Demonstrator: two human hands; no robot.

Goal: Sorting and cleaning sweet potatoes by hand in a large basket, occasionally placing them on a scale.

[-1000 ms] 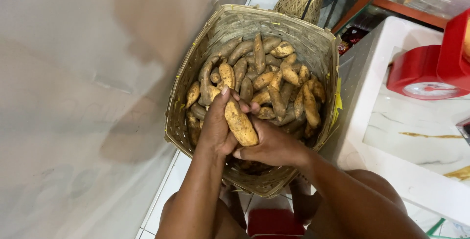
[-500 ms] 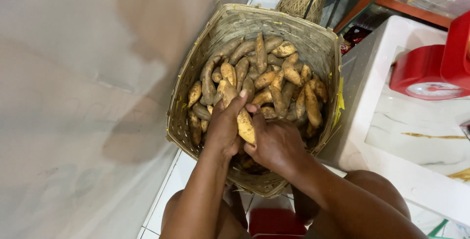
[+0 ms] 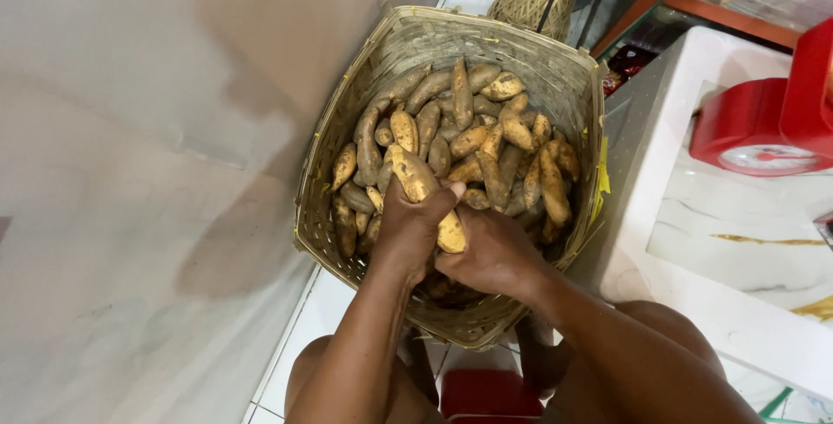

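Head view: one sweet potato (image 3: 423,194) is clasped lengthwise by left hand (image 3: 409,229) and right hand (image 3: 490,255) over basket (image 3: 555,68)

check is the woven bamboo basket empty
No, the woven bamboo basket is piled with long dirt-covered yellowish tubers, and both hands grip one.

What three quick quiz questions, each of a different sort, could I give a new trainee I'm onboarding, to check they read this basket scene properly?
1. True or false: both hands grip the same sweet potato.
2. What holds the pile of sweet potatoes: (a) a plastic crate, (b) a woven basket, (c) a metal bucket?
3. Fill in: the red object on the white counter lies to the person's ____.

Key:
1. True: the left hand and right hand both clasp it.
2. b, the woven basket.
3. Right; it is the red object.
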